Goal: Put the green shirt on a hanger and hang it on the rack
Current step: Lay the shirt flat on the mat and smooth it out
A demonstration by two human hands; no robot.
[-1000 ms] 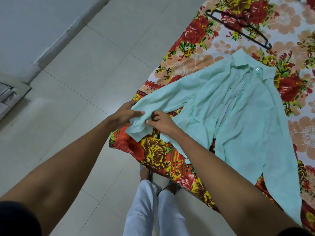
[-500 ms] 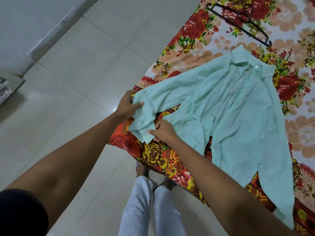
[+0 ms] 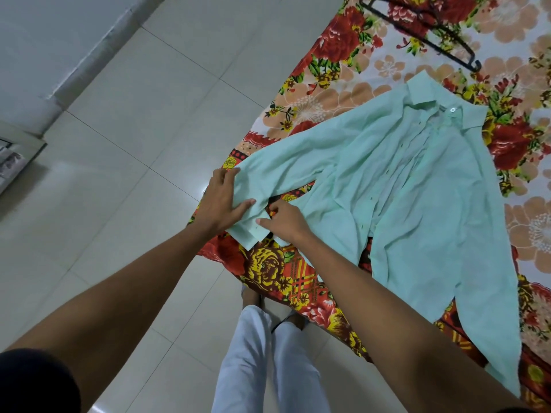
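Note:
The pale green shirt lies spread face up on a flowered bedsheet, collar toward the far right. Its left sleeve stretches toward the bed's near corner. My left hand lies flat on that sleeve near the cuff, thumb over the cloth. My right hand pinches the cuff's edge from the other side. A black hanger rests on the sheet beyond the collar, apart from the shirt. No rack is in view.
The bed's corner hangs over a pale tiled floor. My legs in white trousers stand against the bed's edge. A grey wall with a skirting runs along the upper left, and a framed object sits at the left edge.
My left hand has flattened onto the sleeve and my right hand has shifted along the cuff. The sleeve lies straighter and smoother than a second ago.

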